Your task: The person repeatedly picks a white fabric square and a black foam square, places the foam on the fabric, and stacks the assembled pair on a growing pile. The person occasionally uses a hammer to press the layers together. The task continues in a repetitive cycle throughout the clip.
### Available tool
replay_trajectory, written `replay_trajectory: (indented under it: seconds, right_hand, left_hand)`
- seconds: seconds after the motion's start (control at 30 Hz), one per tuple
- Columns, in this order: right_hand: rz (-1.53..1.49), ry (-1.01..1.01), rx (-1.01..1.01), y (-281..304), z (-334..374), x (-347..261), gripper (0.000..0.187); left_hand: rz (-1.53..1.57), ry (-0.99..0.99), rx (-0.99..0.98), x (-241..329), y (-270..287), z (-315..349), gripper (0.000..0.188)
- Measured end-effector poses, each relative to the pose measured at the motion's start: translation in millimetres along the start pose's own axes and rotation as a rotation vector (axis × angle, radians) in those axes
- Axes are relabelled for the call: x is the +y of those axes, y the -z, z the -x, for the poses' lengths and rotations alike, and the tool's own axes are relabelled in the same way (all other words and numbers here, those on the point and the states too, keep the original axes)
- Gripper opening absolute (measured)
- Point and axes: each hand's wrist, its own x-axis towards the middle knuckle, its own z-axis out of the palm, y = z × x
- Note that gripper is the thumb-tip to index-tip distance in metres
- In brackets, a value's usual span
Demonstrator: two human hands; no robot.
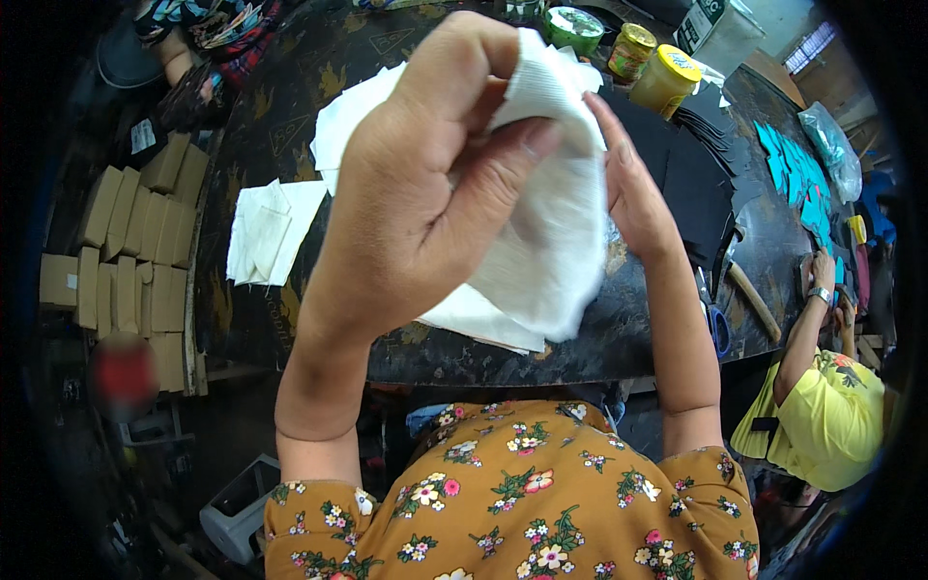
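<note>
Left grip (416,193): thumb and fingers pinching the upper edge of a ribbed white cloth (556,242), which is lifted over the desk (619,353) and hangs below the pinch. Right grip (638,198): fingers extended along the cloth's right side; its thumb is hidden, so cannot tell whether it pinches or merely rests there.

Risks, as judged:
- Only a small edge is pinched; if the right grip gives no support, the limp cloth could slip or fold over.
- White fabric pieces (353,126) lie beneath and beyond the left grip; a low hem could drag them askew.
- Blue-handled scissors (718,331) and wooden-handled hammer (754,302) lie near the right forearm; a wide sweep could knock either.
</note>
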Motion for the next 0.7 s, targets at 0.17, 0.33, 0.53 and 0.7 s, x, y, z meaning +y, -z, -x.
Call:
replay_trajectory:
  seconds: [0.17, 0.33, 0.53, 0.7]
  right_hand:
    - [-0.402, -0.259, -0.047, -19, 32, 5, 0.105]
    - [-0.313, -0.245, 0.084, -12, 37, 15, 0.101]
    - [0.035, -0.27, 0.12, -25, 34, 27, 0.089]
    - [0.123, -0.23, 0.172, -27, 53, 22, 0.084]
  left_hand:
    - [0.236, 0.181, 0.128, -31, -11, 46, 0.027]
    - [0.004, 0.719, 0.113, -70, -19, 129, 0.039]
    - [-0.342, 0.886, 0.015, -72, -13, 160, 0.045]
    - [-0.38, 0.839, 0.003, -69, -12, 154, 0.048]
